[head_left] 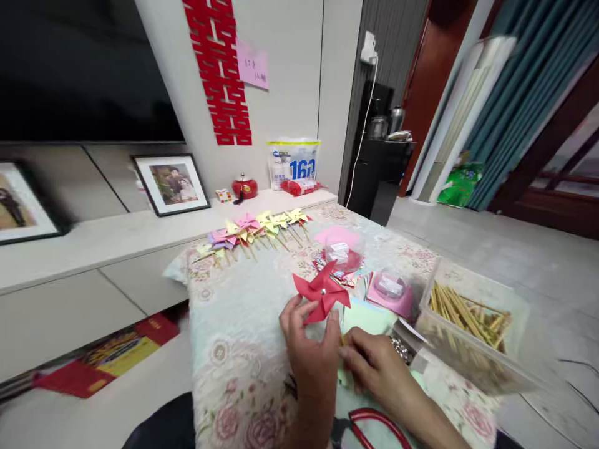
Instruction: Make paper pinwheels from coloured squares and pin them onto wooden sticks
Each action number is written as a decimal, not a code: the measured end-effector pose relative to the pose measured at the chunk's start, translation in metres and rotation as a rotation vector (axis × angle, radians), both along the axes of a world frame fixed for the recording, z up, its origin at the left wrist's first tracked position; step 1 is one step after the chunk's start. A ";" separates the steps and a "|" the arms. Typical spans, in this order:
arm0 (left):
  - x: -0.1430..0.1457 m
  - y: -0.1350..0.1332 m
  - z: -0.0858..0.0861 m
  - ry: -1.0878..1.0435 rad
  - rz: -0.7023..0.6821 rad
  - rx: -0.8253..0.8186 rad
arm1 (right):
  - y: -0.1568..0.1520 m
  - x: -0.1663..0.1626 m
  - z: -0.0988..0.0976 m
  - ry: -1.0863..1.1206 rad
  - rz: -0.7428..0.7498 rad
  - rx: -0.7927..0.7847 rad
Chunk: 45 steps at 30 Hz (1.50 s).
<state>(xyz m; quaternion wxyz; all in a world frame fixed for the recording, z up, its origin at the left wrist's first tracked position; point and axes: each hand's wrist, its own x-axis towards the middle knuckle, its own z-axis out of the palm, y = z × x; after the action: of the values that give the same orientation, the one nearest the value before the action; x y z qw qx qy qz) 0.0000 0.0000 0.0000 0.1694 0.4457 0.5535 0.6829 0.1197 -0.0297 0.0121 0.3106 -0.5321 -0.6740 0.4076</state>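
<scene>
A red paper pinwheel with a small silvery pin at its centre faces me above the table. The fingers of my left hand are closed on its lower blades. My right hand pinches the thin wooden stick just below the pinwheel; most of the stick is hidden by my hands. Beside my right hand stands a small open box of shiny metal pins. Under my right wrist lies a tool with red looped handles, its working end mostly hidden. Pale green paper lies behind my right hand.
Pink, yellow and purple pinwheels lie in a row at the table's far edge. A clear plastic bin of wooden sticks stands at right. Two round clear containers sit near coloured paper. Behind runs a white cabinet.
</scene>
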 end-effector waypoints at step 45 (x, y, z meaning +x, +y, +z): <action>-0.014 0.022 0.005 -1.159 -0.739 -0.175 | 0.050 -0.026 0.024 0.347 -0.109 -0.009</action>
<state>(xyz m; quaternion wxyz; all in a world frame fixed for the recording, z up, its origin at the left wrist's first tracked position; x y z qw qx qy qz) -0.0137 0.0216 0.0055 0.6944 0.1531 0.2387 0.6614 0.0938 0.0201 0.0363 0.4414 -0.4907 -0.5787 0.4791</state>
